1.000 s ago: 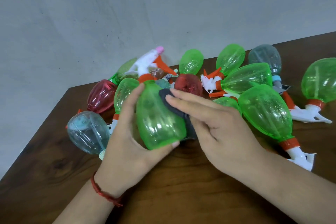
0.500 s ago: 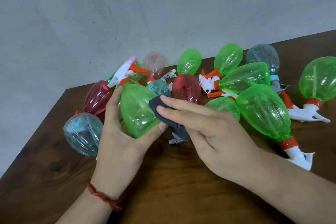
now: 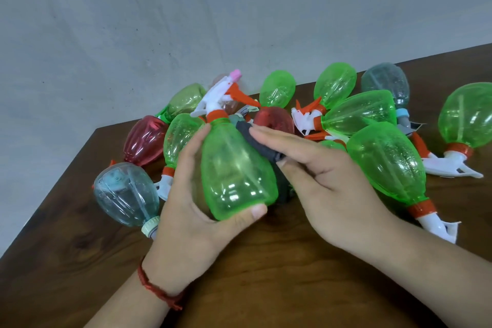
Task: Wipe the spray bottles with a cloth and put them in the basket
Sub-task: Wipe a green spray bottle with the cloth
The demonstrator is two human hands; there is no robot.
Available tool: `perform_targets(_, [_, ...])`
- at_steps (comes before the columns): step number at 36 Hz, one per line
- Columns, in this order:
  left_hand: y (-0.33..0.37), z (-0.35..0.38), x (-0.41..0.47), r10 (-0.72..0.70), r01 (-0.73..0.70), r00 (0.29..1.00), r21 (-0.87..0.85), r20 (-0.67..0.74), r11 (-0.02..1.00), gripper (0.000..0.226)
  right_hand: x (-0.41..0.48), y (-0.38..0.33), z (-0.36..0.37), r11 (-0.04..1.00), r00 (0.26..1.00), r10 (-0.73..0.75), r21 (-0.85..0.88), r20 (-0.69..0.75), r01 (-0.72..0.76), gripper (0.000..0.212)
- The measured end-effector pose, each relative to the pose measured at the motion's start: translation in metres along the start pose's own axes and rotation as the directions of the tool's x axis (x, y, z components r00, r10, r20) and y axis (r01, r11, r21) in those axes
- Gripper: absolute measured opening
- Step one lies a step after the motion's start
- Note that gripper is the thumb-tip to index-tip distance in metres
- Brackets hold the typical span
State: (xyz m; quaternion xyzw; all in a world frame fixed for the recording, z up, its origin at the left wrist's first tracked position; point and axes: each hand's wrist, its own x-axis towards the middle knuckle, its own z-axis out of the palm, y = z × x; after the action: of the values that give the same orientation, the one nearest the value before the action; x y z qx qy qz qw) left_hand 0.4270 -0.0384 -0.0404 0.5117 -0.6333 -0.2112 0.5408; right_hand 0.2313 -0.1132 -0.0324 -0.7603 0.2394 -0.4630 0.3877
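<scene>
My left hand (image 3: 197, 210) is wrapped round the green spray bottle (image 3: 234, 168), thumb across its base and fingers up its left side, with the nozzle pointing away from me. My right hand (image 3: 330, 189) pinches a dark cloth (image 3: 262, 141) between thumb and fingers and presses it to the bottle's right shoulder (just under the orange collar). Behind them, other bottles (image 3: 386, 157) lie heaped on the wooden table (image 3: 266, 287).

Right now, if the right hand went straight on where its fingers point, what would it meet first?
Likely the held green spray bottle near its orange collar, dark cloth between; depth is unclear.
</scene>
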Motion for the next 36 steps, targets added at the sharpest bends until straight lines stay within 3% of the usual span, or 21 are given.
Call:
perform_targets(6, [-0.003,-0.005,0.007,-0.05,0.045,0.976,-0.028,-0.212,0.999,0.108,-0.005,0.002,0.004,0.976,0.986,-0.134,-0.162,0.097,0.148,0.057])
perform_targets(10, [-0.003,-0.007,0.008,-0.03,0.04,0.97,0.036,-0.243,0.999,0.105,-0.008,0.0,0.005,0.959,0.975,-0.18,-0.198,0.132,0.204,0.058])
perform_targets(17, [-0.001,-0.006,0.004,0.03,-0.023,0.996,0.078,-0.086,0.997,0.116,-0.003,0.004,0.003,0.981,0.993,-0.105,-0.16,0.051,0.112,0.058])
perform_targets(22, [0.007,-0.003,-0.002,0.067,-0.068,0.996,0.032,0.053,0.997,0.12,0.002,-0.001,0.0,0.992,0.997,0.082,0.096,-0.002,-0.082,0.05])
perform_targets(26, [0.006,-0.003,-0.003,0.052,-0.049,0.991,-0.029,0.125,0.998,0.125,0.003,-0.007,-0.002,0.977,0.995,0.099,0.195,-0.031,-0.091,0.049])
perform_targets(36, [-0.007,-0.002,0.001,0.062,-0.075,0.991,0.106,0.121,0.991,0.119,0.001,0.003,0.0,0.995,0.998,-0.066,-0.075,-0.008,0.065,0.055])
